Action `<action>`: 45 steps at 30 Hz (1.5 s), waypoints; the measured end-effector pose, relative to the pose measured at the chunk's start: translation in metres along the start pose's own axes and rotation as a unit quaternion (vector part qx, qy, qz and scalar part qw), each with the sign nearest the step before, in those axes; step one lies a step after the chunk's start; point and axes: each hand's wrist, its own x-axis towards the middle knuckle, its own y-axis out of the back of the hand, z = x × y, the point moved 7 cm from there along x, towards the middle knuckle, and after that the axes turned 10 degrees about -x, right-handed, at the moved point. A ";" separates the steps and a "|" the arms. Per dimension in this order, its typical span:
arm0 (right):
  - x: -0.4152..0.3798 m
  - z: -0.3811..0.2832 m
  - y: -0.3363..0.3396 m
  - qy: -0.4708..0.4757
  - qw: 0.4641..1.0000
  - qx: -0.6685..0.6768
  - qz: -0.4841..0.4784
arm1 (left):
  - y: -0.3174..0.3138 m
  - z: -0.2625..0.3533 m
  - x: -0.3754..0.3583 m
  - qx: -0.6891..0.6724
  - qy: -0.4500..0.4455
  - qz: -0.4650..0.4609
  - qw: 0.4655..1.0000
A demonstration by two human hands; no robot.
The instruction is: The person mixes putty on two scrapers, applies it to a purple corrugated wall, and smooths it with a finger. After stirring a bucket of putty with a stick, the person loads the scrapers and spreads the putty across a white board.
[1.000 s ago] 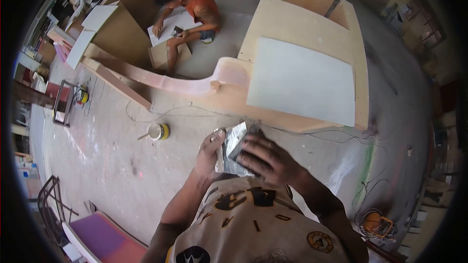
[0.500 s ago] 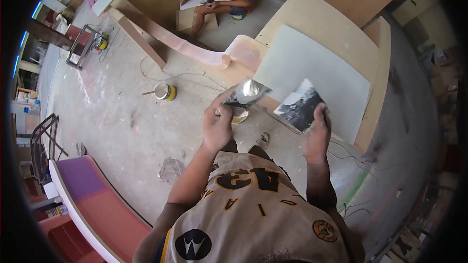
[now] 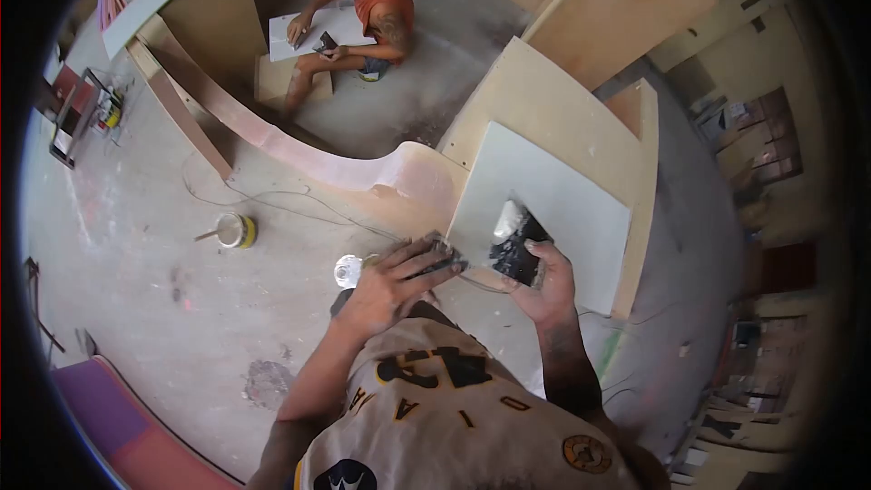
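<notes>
In my right hand [image 3: 548, 283] is a black putty spreader [image 3: 519, 259], tilted up, with a lump of white putty on its face. The thumb presses on its lower edge. My left hand [image 3: 388, 287] has its fingers laid over a second dark spreader [image 3: 446, 252], which is partly hidden and blurred. Both hands are in front of my body, apart from each other. Beyond the right one lies a white sheet [image 3: 567, 191] on a pale wooden panel [image 3: 558, 95]. A shiny round tin [image 3: 348, 270] shows beside my left hand, partly covered.
An open can [image 3: 236, 230] with a stick stands on the stained floor. A curved wooden piece with pinkish filler [image 3: 363, 172] runs to the panel. Cables [image 3: 318, 206] cross the floor. Another person [image 3: 386, 14] sits beyond, holding a dark spreader over a white board.
My view has swung to the right and further up. The left hand has turned, bringing its fingers over its spreader. The right spreader now stands more upright, with the putty near its top.
</notes>
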 end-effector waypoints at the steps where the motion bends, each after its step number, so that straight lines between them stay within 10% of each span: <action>1: 0.005 -0.012 0.001 0.032 0.999 0.002 0.035 | 0.003 -0.013 -0.008 -0.013 0.003 0.012 1.000; 5: 0.031 -0.058 0.031 0.167 0.908 -0.357 0.146 | -0.018 -0.073 -0.055 -0.382 0.008 0.130 0.915; 6: 0.038 -0.064 0.033 0.163 0.907 -0.358 0.152 | -0.028 -0.104 -0.069 -0.497 0.172 0.183 0.831; 7: 0.052 -0.077 0.028 0.190 0.831 -0.503 0.143 | -0.039 -0.131 -0.078 -0.583 0.320 0.225 0.712; 11: 0.088 -0.100 0.015 0.288 0.539 -0.781 0.125 | -0.047 -0.134 -0.075 -0.724 0.306 0.245 0.568; 15: 0.139 -0.109 0.038 0.221 0.514 -0.813 0.160 | -0.067 -0.129 -0.073 -0.738 0.327 0.244 0.537; 17: 0.158 -0.112 0.041 0.230 0.493 -0.825 0.154 | -0.077 -0.118 -0.071 -0.782 0.348 0.287 0.430; 45: 0.190 -0.109 0.051 0.247 0.449 -0.841 0.175 | -0.123 -0.093 -0.067 -0.827 0.390 0.216 0.342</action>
